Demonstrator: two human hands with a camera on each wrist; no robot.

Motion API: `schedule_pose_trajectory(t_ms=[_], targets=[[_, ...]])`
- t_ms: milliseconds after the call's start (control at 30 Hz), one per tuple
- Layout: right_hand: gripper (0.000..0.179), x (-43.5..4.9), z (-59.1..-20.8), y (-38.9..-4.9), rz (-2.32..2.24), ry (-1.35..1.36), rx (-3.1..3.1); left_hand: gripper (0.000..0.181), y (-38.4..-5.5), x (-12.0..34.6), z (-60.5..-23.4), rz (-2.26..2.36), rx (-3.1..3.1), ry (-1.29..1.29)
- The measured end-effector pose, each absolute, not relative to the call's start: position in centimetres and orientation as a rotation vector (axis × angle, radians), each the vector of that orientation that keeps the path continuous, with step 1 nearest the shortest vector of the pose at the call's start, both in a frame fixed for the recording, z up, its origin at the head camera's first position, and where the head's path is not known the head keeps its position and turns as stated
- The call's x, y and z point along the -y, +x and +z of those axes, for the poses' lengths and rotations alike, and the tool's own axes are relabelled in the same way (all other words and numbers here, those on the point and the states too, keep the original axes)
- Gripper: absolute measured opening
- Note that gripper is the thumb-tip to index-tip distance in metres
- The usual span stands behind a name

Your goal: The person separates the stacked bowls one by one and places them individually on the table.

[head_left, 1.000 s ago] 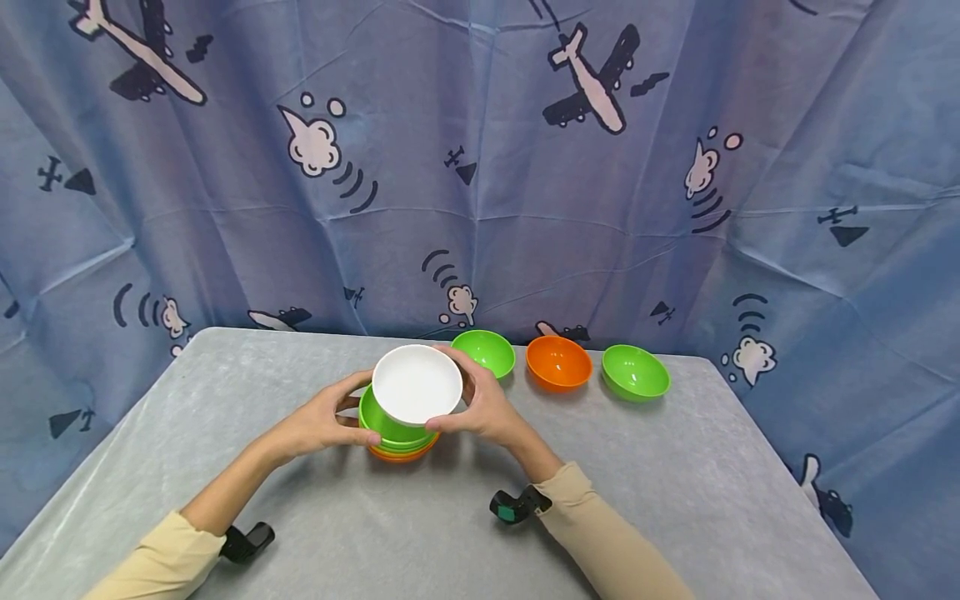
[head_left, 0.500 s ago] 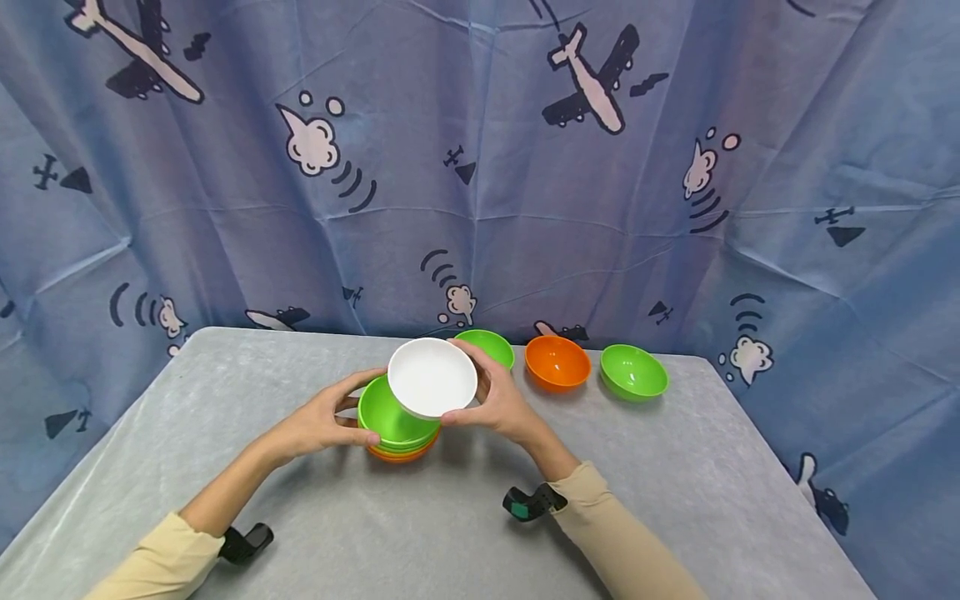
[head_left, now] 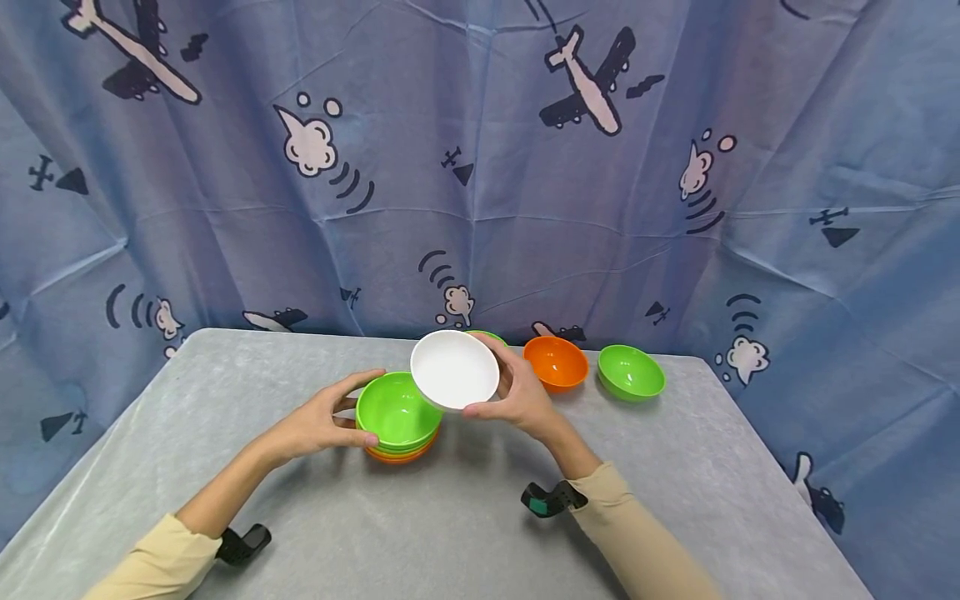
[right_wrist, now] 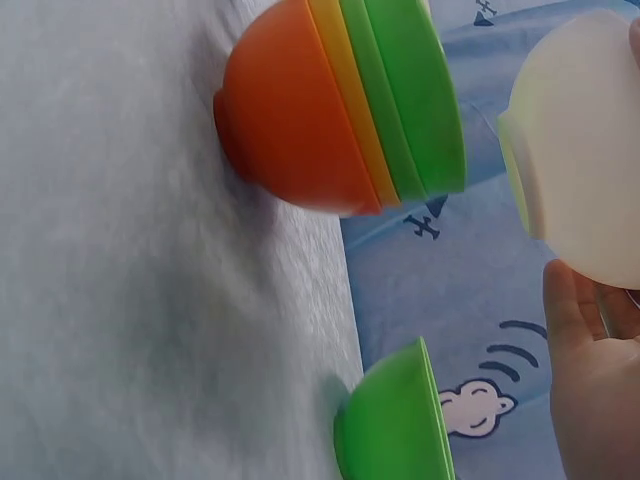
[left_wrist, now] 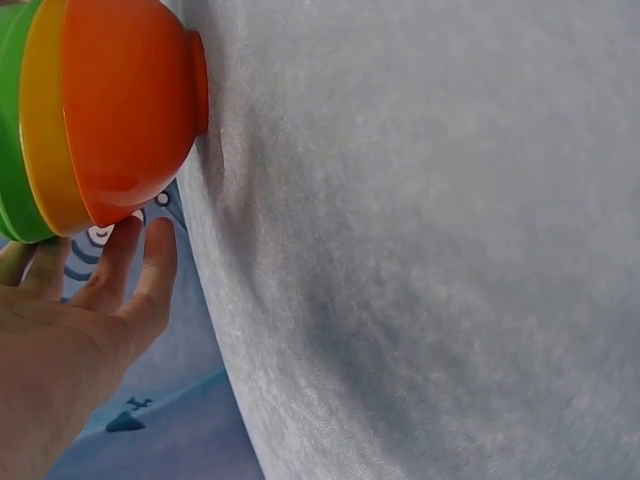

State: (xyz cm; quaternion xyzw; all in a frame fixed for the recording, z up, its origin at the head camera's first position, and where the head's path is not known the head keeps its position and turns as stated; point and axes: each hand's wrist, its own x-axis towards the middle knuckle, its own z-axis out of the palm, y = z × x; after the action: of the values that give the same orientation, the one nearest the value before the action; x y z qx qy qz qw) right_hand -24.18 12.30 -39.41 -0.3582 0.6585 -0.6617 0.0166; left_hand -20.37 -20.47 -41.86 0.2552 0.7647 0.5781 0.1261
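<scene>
A white bowl is tilted toward the head camera, lifted above the table, and my right hand grips it by its right side, thumb at the near rim. Below and left of it stands a stack of bowls, bright green on top. In the right wrist view the stack shows green, then yellow, with orange at the bottom; the white bowl hangs apart from it. My left hand holds the stack from the left, thumb at the near rim and fingers round the far side.
Along the table's back edge stand an orange bowl, a green bowl to its right, and another green bowl mostly hidden behind my right hand. A blue curtain with aeroplane prints hangs behind the grey-covered table.
My right hand has carried the white bowl right and slightly up, off the green bowl on the stack, uncovering its inside. The left hand has stayed at the stack.
</scene>
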Motion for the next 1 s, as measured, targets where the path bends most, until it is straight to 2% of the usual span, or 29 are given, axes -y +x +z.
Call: schedule_pose_trajectory(t_ms=[700,1000], targets=[[0.100,-18.2,-40.9,-24.0,-1.993,-0.902,-2.239,0.088,-20.4,20.4,-41.7,1.659,-2.265,0.737],[0.096,-21.2,-41.3,-23.8,-1.971,-0.858,-2.312,0.094,-20.4,20.4,-41.9,1.689,-2.226,0.730]])
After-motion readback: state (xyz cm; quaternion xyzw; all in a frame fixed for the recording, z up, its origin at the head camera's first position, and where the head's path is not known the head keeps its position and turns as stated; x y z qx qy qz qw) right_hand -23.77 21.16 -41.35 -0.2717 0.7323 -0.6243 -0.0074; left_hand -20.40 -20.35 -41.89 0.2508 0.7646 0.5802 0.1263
